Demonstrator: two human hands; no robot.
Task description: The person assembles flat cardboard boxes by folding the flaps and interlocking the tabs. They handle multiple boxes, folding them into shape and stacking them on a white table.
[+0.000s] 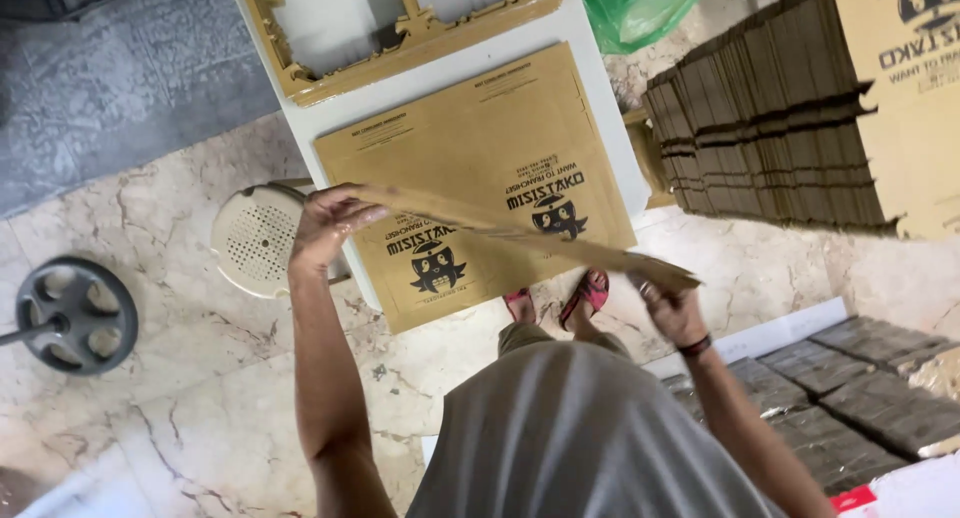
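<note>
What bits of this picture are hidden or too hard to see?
- Head view: the thin brown cardboard sheet held by the left hand and right hand shows edge-on, faces hidden.
- Printed flat cardboard sheet on the white table: partly covered.
- Stacked brown cardboard: cut off at the frame edge.

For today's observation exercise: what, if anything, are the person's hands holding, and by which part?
A flat cardboard sheet, seen edge-on: left hand at one end, right hand at the other.
</note>
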